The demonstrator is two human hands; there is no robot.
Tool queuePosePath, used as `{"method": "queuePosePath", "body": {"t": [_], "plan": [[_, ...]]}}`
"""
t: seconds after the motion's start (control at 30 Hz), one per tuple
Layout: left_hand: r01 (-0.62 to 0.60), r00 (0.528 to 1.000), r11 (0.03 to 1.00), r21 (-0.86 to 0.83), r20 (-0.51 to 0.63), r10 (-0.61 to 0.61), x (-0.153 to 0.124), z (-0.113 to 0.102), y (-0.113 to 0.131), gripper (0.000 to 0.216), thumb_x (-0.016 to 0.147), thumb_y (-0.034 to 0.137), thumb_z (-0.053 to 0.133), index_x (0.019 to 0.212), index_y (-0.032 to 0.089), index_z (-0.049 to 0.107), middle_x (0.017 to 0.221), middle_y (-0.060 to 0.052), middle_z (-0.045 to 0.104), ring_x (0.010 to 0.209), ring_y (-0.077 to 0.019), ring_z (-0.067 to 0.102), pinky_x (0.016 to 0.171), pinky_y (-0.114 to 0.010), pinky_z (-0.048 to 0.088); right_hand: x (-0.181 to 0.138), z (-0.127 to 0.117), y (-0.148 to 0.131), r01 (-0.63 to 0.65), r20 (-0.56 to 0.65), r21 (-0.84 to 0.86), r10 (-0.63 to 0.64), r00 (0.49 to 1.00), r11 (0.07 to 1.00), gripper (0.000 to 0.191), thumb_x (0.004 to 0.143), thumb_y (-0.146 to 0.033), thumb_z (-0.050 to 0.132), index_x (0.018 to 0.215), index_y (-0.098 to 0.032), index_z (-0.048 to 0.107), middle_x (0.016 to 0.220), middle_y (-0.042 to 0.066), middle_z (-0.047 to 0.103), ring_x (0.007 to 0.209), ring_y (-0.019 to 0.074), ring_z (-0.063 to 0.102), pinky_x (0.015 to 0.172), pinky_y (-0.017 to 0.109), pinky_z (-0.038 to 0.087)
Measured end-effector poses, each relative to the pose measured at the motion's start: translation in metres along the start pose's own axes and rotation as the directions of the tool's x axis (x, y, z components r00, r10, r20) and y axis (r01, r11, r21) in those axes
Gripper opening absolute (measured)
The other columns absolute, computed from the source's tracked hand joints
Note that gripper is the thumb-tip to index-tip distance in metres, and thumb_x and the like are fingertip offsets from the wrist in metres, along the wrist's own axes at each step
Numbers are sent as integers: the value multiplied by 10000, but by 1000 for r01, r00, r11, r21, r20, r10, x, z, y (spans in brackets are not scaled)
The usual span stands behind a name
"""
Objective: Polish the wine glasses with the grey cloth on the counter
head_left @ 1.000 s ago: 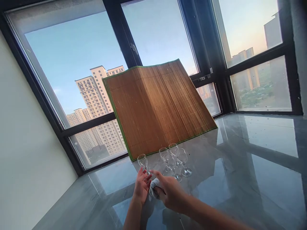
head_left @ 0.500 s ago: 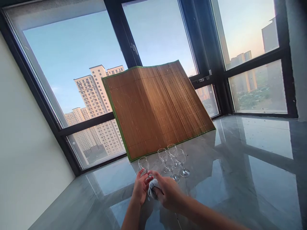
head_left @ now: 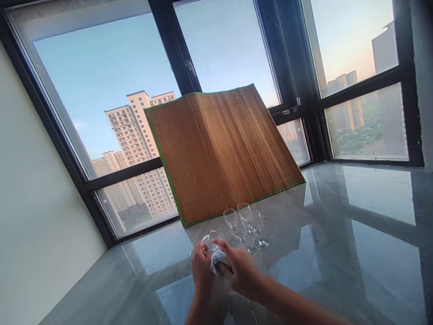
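As left fingers (head_left: 198, 253) clasp glass (head_left: 214, 237), right fingers (head_left: 223, 246) clench cloth (head_left: 218, 259)

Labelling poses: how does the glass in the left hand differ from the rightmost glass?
Pose: the held glass is tilted; the rightmost glass stands upright on its foot.
Support: the left hand grips the held glass; the rightmost glass rests on the glossy surface.
Visibility: the left hand hides part of the held glass; the rightmost glass shows bowl, stem and foot.
Both are clear.
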State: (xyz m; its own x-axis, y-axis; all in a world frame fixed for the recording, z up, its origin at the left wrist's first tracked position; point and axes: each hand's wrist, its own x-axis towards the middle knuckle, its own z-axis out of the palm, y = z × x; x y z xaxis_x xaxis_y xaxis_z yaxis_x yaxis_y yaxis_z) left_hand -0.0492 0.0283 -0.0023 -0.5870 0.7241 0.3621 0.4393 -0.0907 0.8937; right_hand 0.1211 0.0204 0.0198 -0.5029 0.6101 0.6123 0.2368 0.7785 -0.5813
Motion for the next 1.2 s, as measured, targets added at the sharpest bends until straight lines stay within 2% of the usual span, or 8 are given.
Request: {"method": "queuePosePath", "body": {"t": [0.13,0.27,0.43,0.77,0.87,1.0,1.1,1.2], "plan": [[-257,966,949,182,33,255,-15,-1,11,150,807,162,583,685,233,531,762,-19,551,717,-202,491,652,-292,354,-1,-2,0,57,-67,63,-53,996,996,501,880,-199,545,1370,-259,461,1021,37,756,820,197,698,703,267,457],[-369,928,915,160,120,353,-21,5,14,135,770,95,598,752,229,593,866,-37,548,809,-222,511,705,-302,369,0,-6,2,109,-193,-26,-112,975,994,448,887,-172,531,1329,-234,489,1090,73,750,869,216,717,747,297,492],[-462,886,874,147,51,460,-22,7,17,264,736,-15,505,770,236,579,859,-40,523,829,-233,497,760,-322,376,6,-15,6,88,-337,-155,-136,932,984,422,901,-165,512,1319,-213,489,1093,103,750,810,222,734,708,305,516],[-401,905,914,55,-131,405,-17,5,17,241,732,21,495,831,236,539,937,-54,514,930,-262,505,877,-382,402,9,-17,14,44,-478,-88,-81,875,995,418,907,-199,528,1318,-225,456,1131,101,731,922,248,727,767,355,552],[-375,906,920,111,-167,389,-16,6,18,242,736,16,467,834,235,498,954,-58,494,945,-261,497,876,-395,406,9,-14,11,46,-445,-28,-53,894,999,400,898,-189,526,1291,-226,466,1076,79,738,883,228,720,752,333,539],[-415,893,902,114,-139,429,-19,7,23,275,721,-2,437,850,236,486,942,-55,489,945,-258,490,887,-400,405,9,-10,4,-6,-357,111,46,933,994,388,866,-154,504,1247,-227,491,870,16,707,707,174,652,663,279,494],[-430,885,897,103,-147,441,-22,7,28,271,716,-5,443,826,239,487,927,-55,491,943,-259,484,888,-396,401,9,-8,1,-78,-319,163,128,939,984,459,843,-132,479,1293,-222,470,720,-32,614,604,151,565,594,248,443],[-432,885,899,80,-154,439,-22,6,29,245,731,8,461,804,237,504,912,-56,496,934,-260,481,886,-392,402,9,-6,2,-151,-297,161,194,935,975,501,841,-150,480,1338,-214,467,701,-34,595,611,158,558,601,254,436]]}}
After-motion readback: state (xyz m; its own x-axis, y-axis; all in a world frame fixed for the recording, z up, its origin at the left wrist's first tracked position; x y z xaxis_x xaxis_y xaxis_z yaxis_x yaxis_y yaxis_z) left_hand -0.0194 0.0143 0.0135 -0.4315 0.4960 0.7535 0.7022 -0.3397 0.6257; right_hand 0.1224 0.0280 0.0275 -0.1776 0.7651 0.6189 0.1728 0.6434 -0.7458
